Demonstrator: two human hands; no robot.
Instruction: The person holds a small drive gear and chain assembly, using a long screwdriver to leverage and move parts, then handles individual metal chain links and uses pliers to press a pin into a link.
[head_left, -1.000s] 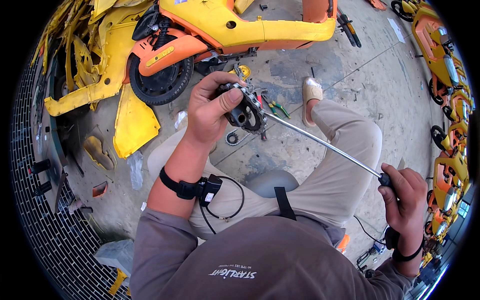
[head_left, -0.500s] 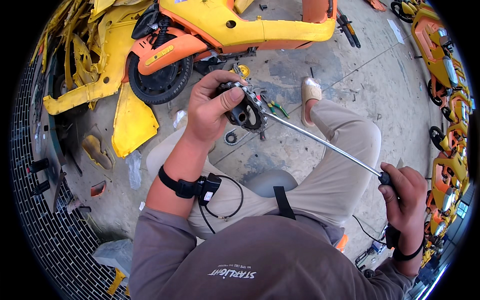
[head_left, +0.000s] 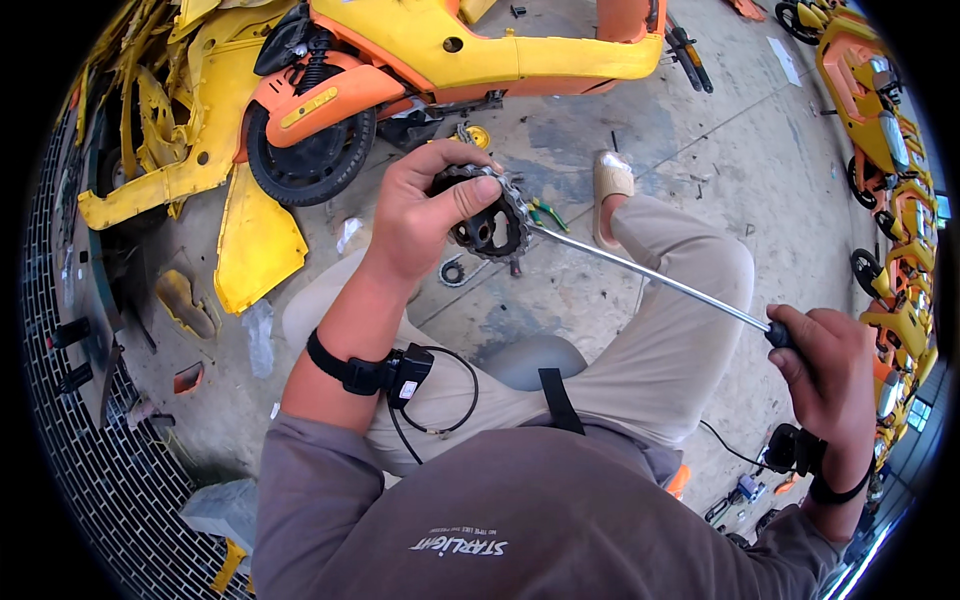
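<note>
My left hand (head_left: 428, 205) holds up a dark sprocket (head_left: 512, 222) with a chain around its rim, thumb across its face and fingers behind it. In my right hand (head_left: 822, 365) is the dark handle of a long screwdriver (head_left: 655, 276). Its silver shaft slants up to the left, and the tip meets the right edge of the sprocket; whether it sits between chain and teeth I cannot tell. Below the sprocket, a second, smaller ring-shaped part with a length of chain (head_left: 453, 272) lies on the floor. Pliers with green handles (head_left: 548, 213) lie behind the sprocket.
A yellow and orange scooter (head_left: 480, 50) lies across the far side, its wheel (head_left: 312, 160) toward the left. Yellow body panels (head_left: 258, 245) are heaped at the left. More scooters (head_left: 890, 215) stand in a row along the right. Small debris dots the concrete floor.
My right hand has shifted slightly right and outward with the screwdriver. The sprocket in my left hand has turned a little and shows more of its face. The whole view has shifted slightly.
</note>
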